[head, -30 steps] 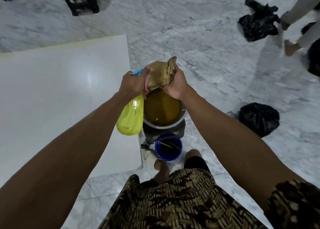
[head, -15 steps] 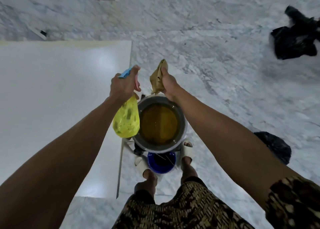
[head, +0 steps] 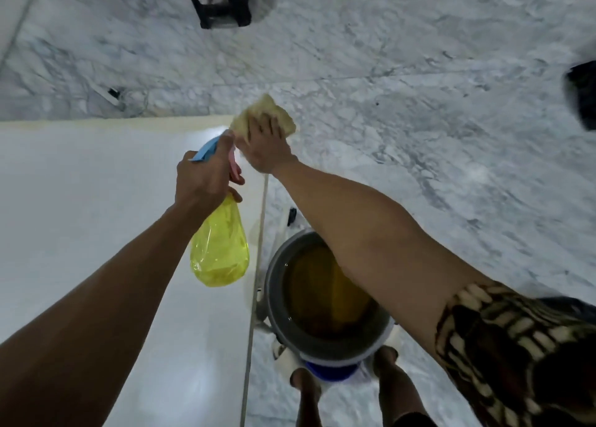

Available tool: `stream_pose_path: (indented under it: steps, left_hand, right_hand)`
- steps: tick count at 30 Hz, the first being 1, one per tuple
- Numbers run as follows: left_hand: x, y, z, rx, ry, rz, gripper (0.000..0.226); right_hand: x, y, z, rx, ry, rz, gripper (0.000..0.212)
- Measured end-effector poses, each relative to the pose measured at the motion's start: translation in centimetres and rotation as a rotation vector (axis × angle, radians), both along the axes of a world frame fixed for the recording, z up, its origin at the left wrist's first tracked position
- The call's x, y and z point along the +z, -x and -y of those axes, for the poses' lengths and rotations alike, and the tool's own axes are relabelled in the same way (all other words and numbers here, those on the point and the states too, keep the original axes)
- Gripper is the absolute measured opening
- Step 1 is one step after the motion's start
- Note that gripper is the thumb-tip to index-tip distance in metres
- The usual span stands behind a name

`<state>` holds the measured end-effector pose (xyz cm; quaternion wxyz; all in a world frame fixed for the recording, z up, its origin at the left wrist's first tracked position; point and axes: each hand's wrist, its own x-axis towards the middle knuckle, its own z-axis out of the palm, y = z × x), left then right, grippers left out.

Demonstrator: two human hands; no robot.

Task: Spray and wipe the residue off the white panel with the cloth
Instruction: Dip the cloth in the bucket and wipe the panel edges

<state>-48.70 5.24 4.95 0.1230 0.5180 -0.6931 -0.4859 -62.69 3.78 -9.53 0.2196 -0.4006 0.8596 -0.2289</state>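
Observation:
The white panel point(head: 96, 226) lies flat on the marble floor and fills the left half of the view. My left hand point(head: 206, 175) grips the neck of a yellow spray bottle point(head: 221, 252) with a blue nozzle and pink trigger, held above the panel's right side. My right hand point(head: 266, 146) lies on a tan cloth point(head: 258, 112) at the panel's far right corner, fingers spread over it. The cloth sticks out past my fingertips.
A grey bucket point(head: 274, 284) of brownish-yellow liquid stands on the floor just right of the panel's edge, under my right forearm, with a blue container point(head: 332, 370) and my feet below it. A black stool point(head: 222, 4) stands far back. Dark bags point(head: 583, 94) lie at the right edge.
My right hand carried the cloth from above the bucket forward and left to the panel's far right corner. My left hand kept its grip on the spray bottle, now over the panel.

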Motion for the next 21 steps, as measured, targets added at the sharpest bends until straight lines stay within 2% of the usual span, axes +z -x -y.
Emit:
stream_pose_path:
  steps: [2,4,5,6,7,10,11,14,17,21]
  left_hand:
    - [0.2,0.7,1.8,0.001,-0.006,-0.008,0.052]
    - [0.4,1.3,3.2,-0.001,-0.007,0.000,0.081]
    - [0.6,1.6,4.0,-0.008,0.007,-0.002,0.086]
    - [0.5,1.9,4.7,-0.020,0.022,-0.001,0.084]
    - [0.6,2.3,5.2,-0.030,0.033,0.002,0.078]
    - [0.6,3.3,5.7,-0.053,0.025,0.000,0.089]
    - [0.5,3.4,5.6,-0.066,0.026,0.007,0.092]
    - [0.2,3.7,5.0,-0.099,0.031,0.021,0.087]
    - [-0.2,3.9,4.4,-0.073,0.029,0.028,0.101]
    - [-0.2,4.0,3.2,-0.070,0.020,0.021,0.108]
  right_hand:
    - [-2.0,-1.4,0.6,0.024,-0.011,-0.074,0.067]
    - [-2.4,-2.2,0.7,-0.070,0.091,-0.186,0.059]
    - [-2.3,-1.8,1.0,-0.137,0.152,-0.210,0.053]
    - [-2.0,-1.1,1.5,-0.202,0.179,-0.191,0.047]
    - [-1.3,-0.5,1.8,-0.259,0.165,-0.127,0.051]
    - [-0.9,0.0,3.1,-0.289,0.088,0.102,0.088]
    - [-1.4,-0.5,3.4,-0.274,0.066,0.071,0.090]
    - [-2.6,-1.5,3.8,-0.287,0.069,-0.088,0.075]
    - [-3.5,-1.3,4.0,-0.268,0.046,-0.184,0.067]
    - [-4.2,-1.2,4.2,-0.187,0.022,-0.213,0.071]
